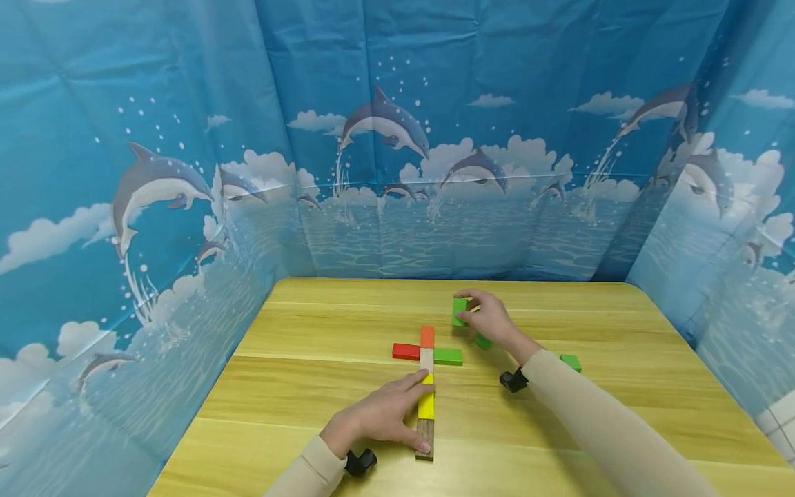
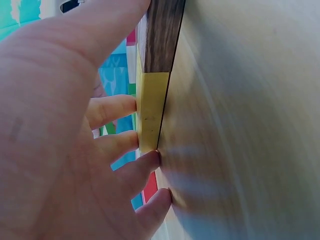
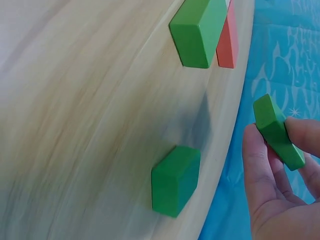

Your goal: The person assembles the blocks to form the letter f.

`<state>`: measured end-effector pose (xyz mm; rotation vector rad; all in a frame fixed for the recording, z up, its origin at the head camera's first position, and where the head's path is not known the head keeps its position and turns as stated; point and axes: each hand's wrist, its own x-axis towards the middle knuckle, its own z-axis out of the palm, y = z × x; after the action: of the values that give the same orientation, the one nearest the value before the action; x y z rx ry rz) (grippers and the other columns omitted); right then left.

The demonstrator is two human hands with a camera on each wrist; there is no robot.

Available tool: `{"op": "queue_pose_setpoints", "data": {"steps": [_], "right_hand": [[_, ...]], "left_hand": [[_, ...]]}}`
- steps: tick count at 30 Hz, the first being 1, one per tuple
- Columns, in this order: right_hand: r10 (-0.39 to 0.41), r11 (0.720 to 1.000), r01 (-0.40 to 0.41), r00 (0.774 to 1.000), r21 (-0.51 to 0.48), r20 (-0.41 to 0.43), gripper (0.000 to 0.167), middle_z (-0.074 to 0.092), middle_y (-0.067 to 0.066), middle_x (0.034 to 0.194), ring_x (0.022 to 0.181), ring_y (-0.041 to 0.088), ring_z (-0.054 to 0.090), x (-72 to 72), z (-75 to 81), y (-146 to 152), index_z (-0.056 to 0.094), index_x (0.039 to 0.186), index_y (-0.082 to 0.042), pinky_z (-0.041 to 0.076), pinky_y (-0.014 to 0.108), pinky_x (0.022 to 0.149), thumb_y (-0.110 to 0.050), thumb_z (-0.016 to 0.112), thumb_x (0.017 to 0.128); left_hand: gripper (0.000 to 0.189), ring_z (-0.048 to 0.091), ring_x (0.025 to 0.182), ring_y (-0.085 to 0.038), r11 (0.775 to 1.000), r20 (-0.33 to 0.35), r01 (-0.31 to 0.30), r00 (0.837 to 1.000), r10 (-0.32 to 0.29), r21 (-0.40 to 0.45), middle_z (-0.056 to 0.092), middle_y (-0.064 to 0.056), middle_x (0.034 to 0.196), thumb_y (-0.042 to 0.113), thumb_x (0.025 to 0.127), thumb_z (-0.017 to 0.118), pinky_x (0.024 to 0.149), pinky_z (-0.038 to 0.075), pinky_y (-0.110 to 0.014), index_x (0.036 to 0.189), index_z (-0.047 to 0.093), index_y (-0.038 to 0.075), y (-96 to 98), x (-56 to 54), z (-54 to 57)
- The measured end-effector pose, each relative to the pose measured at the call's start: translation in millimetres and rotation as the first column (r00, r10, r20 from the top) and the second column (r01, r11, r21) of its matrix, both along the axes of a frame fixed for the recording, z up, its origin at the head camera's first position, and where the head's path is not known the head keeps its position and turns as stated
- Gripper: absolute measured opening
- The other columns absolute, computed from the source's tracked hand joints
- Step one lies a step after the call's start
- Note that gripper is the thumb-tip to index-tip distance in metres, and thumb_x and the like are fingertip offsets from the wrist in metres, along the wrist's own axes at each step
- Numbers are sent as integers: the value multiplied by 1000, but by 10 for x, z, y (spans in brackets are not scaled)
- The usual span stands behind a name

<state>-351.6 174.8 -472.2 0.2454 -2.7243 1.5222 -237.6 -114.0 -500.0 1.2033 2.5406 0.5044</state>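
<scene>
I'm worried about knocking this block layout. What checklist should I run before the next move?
1. Held green block secure: ok, pinched by the right hand, off the table.
2. Left hand clear of blocks: not ok, it is at the brown block.
3. Red block against pale block: ok, no visible gap.
4. Room around right hand: not ok, loose green block close by.
5. Left hand's pressure: cannot tell.

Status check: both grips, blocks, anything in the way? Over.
Left grip resting on block row. Right grip pinching green block, clear of table. Another green block close beneath, possible snag.
</scene>
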Motion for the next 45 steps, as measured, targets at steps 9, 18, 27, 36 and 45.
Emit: {"op": "queue_pose_setpoints", "data": {"steps": [9, 18, 27, 36, 45], "right_hand": [[-23, 999, 24, 1000, -41, 8, 43, 59, 17, 103, 81, 36, 68, -126, -96, -99, 62, 135, -17, 60, 46, 73, -6, 71, 94], [-78, 987, 89, 993, -132, 83, 41, 54, 17, 98, 79, 33, 66, -232, -172, -181, 61, 133, -12, 60, 39, 72, -3, 71, 94], [-98, 984, 117, 985, -135, 144, 48, 50, 16, 94, 78, 29, 64, -301, -220, -270, 55, 140, -8, 60, 35, 74, -2, 70, 94], [-93, 985, 118, 978, -124, 189, 48, 54, 19, 100, 83, 29, 66, -310, -233, -341, 54, 141, -6, 60, 35, 75, -4, 69, 95], [-113, 989, 130, 970, -68, 215, 46, 57, 18, 107, 85, 26, 66, -367, -294, -400, 56, 139, -4, 58, 33, 73, -9, 70, 96]], "left_hand": [[102, 23, 150, -26, 1000, 5, 1, 1000, -2, 8, 10, -3, 169, 73, 80, 66, 115, 33, -48, 160, 29, 23, 25, 4, 23], [102, 21, 151, -24, 1000, 0, 4, 1000, -4, -1, 10, -3, 169, 73, 80, 66, 116, 31, -46, 160, 29, 23, 37, -9, 54], [103, 20, 151, -23, 1000, -10, 8, 1000, -8, -14, 9, -3, 169, 75, 79, 65, 116, 31, -45, 161, 28, 23, 27, -25, 46], [103, 21, 151, -25, 1000, -16, 6, 1000, -7, -25, 11, -4, 168, 76, 80, 64, 116, 32, -44, 161, 28, 23, 23, -4, 28], [101, 22, 150, -24, 1000, -13, 9, 1000, -9, -22, 12, -4, 168, 74, 81, 64, 115, 33, -44, 160, 29, 23, 6, 0, 24]]}}
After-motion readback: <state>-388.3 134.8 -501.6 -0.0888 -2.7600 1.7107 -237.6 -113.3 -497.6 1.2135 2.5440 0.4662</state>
